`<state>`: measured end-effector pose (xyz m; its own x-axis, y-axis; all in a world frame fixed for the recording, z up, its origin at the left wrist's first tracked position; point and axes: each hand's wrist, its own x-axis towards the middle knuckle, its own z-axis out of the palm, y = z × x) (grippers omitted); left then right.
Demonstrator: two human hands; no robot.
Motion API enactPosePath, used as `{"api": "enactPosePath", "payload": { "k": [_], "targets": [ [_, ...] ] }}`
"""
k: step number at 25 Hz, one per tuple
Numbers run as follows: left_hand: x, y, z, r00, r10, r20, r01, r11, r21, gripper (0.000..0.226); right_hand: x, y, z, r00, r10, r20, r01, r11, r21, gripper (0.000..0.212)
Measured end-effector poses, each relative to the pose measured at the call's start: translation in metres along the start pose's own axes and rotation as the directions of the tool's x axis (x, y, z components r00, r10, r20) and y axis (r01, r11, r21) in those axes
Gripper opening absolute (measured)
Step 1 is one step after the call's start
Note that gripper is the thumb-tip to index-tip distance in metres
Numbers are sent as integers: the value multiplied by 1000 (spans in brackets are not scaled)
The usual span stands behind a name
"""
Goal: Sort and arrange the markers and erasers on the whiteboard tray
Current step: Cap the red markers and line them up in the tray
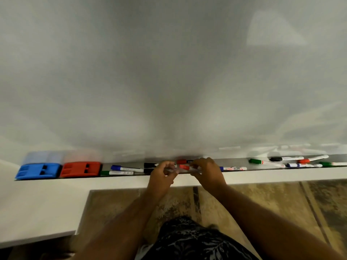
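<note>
The whiteboard tray runs left to right below the board. A blue eraser and a red eraser sit side by side at its left end. Beside them lie a green-capped marker and a blue-capped marker. At the tray's middle my left hand and my right hand both grip a red-capped marker, one at each end. Behind it lies another red-capped marker; black caps show left of my left hand. A blue-capped marker lies right of my right hand.
Several more markers in green, black, red and blue lie scattered at the tray's right end. The whiteboard fills the upper view. A white ledge juts out at lower left, with a worn floor below.
</note>
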<state>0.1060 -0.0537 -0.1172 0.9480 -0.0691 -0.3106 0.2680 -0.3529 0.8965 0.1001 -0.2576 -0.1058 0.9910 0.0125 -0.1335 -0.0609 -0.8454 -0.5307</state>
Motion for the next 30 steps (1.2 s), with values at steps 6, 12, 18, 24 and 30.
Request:
{"api": "enactPosePath", "payload": {
  "k": [6, 12, 18, 24, 30],
  "targets": [
    [-1, 30, 46, 985, -164, -59, 123, 891, -438, 10, 6, -7, -18, 985, -167, -51, 172, 979, 107, 13],
    [-15, 25, 52, 943, -249, -221, 110, 859, -499, 19, 14, 35, -26, 982, -190, -14, 185, 971, -152, 23],
    [-39, 11, 57, 933, -280, -227, 204, 929, -309, 14, 24, 44, -15, 956, -266, 120, 292, 891, -347, 28],
    [-30, 20, 64, 920, -322, -225, 273, 936, -222, 5, 22, 44, -17, 956, -291, 38, 292, 929, -226, 28],
    [1, 43, 105, 956, -270, -118, 232, 936, -265, 19, -24, 49, -22, 978, -127, -165, 170, 943, 287, 17]
  ]
}}
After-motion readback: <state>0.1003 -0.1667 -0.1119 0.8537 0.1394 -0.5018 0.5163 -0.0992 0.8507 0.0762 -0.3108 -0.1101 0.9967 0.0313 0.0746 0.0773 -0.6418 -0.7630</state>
